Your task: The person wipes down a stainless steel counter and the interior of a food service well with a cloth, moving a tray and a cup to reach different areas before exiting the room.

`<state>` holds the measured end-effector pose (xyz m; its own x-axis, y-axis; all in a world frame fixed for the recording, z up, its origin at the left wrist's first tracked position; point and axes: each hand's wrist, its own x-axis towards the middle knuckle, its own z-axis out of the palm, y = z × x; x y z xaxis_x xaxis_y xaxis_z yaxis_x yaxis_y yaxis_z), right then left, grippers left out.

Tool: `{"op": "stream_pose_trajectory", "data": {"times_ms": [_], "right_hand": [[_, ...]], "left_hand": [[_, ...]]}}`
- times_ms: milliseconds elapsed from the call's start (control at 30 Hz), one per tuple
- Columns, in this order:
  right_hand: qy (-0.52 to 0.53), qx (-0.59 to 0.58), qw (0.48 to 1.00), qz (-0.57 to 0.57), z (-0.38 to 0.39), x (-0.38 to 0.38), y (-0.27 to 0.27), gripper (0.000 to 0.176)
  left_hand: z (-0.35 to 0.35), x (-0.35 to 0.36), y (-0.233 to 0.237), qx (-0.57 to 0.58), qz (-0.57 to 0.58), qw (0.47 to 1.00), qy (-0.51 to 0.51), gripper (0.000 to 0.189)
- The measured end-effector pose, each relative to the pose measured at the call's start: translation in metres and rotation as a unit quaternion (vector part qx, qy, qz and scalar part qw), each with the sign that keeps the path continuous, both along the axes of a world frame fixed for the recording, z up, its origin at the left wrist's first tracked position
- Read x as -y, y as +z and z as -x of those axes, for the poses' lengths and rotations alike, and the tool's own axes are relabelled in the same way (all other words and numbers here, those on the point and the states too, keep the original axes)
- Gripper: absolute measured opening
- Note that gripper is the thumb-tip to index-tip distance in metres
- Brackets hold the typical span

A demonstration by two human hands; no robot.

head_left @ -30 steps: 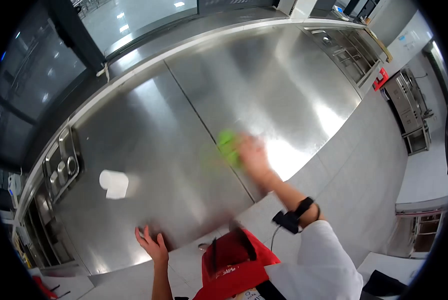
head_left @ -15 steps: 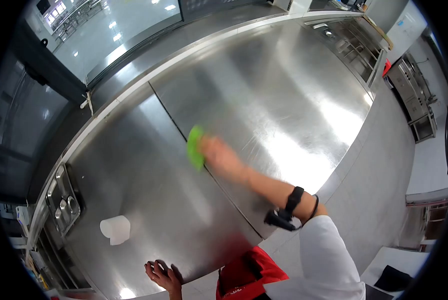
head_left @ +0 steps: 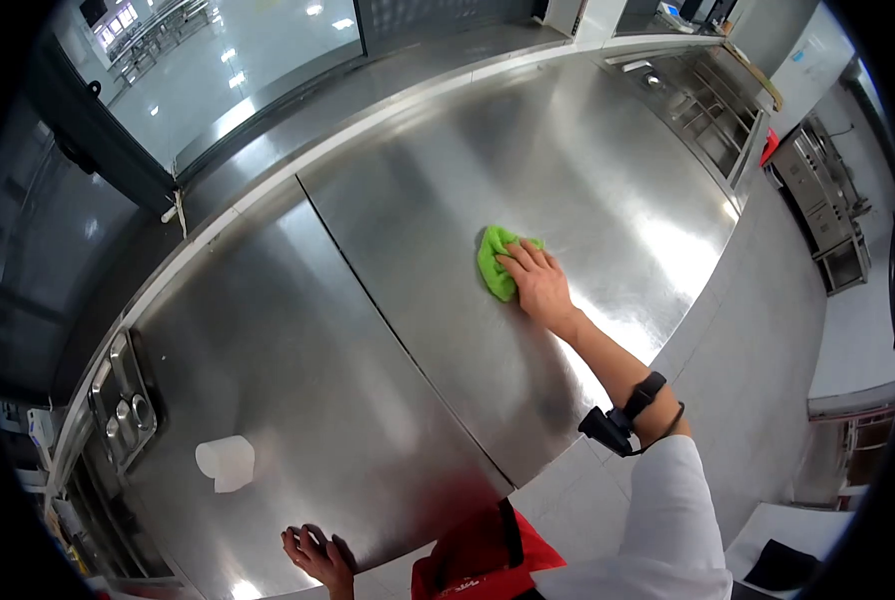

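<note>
Under the fingers of my right hand (head_left: 540, 284) is a bunched green cloth (head_left: 494, 264), pressed on the steel counter (head_left: 428, 270) to the right of the seam. The fingers curl over the cloth's right side. My left hand (head_left: 318, 560) rests on the counter near its front edge, fingers apart and holding nothing. Above and left of that hand lies a roll of white paper (head_left: 226, 463), apart from it, with a loose end hanging out.
A steel compartment tray (head_left: 124, 400) stands at the far left edge of the counter. Recessed wells with metal bars (head_left: 713, 110) are at the far right end. A raised ledge (head_left: 368, 125) runs along the back. Steel kitchen equipment (head_left: 818, 190) stands across the floor at right.
My right hand has moved the green cloth to the right, from the seam onto the right-hand section. My left hand stays at nearly the same spot on the counter.
</note>
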<state>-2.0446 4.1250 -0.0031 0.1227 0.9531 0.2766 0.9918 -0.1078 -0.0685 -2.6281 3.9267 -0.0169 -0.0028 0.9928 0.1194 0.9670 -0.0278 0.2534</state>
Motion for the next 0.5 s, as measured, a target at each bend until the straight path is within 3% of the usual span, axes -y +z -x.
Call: {"op": "stream_pose_trajectory", "data": {"times_ms": [67,100,133,200,333,500], "right_hand": [[-0.043,-0.003,0.999,0.013,-0.035,-0.004,-0.011,0.044],[-0.121,-0.042,0.991,0.038,-0.053,-0.016,-0.001,0.044],[-0.146,0.029,0.989,-0.026,-0.072,-0.025,-0.011,0.044],[-0.176,0.014,0.984,-0.011,-0.070,-0.038,-0.005,0.044],[-0.075,0.050,0.996,0.021,-0.041,-0.006,-0.010,0.043],[-0.123,0.001,0.991,-0.052,-0.068,-0.033,-0.010,0.041]], "left_hand": [[0.000,-0.001,-0.001,0.000,-0.003,1.000,0.003,0.044],[0.001,0.000,-0.001,0.001,0.001,1.000,0.005,0.044],[0.002,0.000,0.000,0.002,0.005,1.000,0.007,0.045],[0.009,0.003,-0.002,0.009,-0.002,1.000,-0.004,0.047],[0.006,0.002,-0.006,0.019,-0.008,1.000,0.000,0.047],[0.002,-0.002,0.000,0.024,-0.006,1.000,-0.002,0.046]]}}
